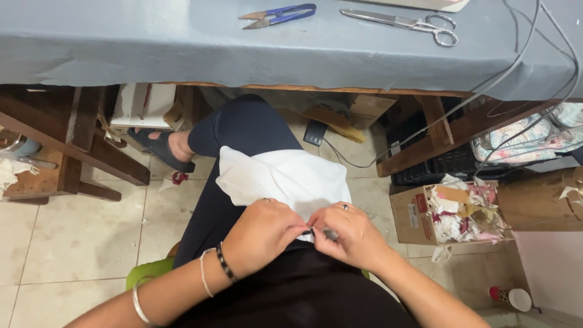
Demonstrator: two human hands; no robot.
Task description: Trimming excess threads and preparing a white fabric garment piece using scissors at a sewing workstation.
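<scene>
Two hands meet right in the lap here, working a piece of white fabric (285,176) that's draped over the person's dark-trousered thigh. Left hand (261,234) has its fingers curled in tight, pinching the near edge of the cloth. Right hand (352,234) is pinched narrow too, holding what looks like a small dark metal tool (328,233) against the same edge, too small to tell exactly what it is. The two hands are basically touching at the fingertips.

Container-wise: an open brown cardboard box (408,214) sits on the tiled floor (73,243) to the right, stuffed to the top with paper and fabric scraps in white, pink and tan. Near the bottom right corner there's a small red and white cup (513,297) on the floor.

Up top, the grey-blue cloth-covered desk (182,48) runs across the whole view, its front edge hanging over the knees. On it lie small blue-handled thread snips (279,14) and, well apart to the right, long silver scissors (404,23). Grey cables (522,48) trail off the desk's right side and down underneath it.

Room to move: the floor on the left is mostly open tile between the leg and a dark wooden frame (79,146); the right side is tighter, with the box and a wooden brace close by.
</scene>
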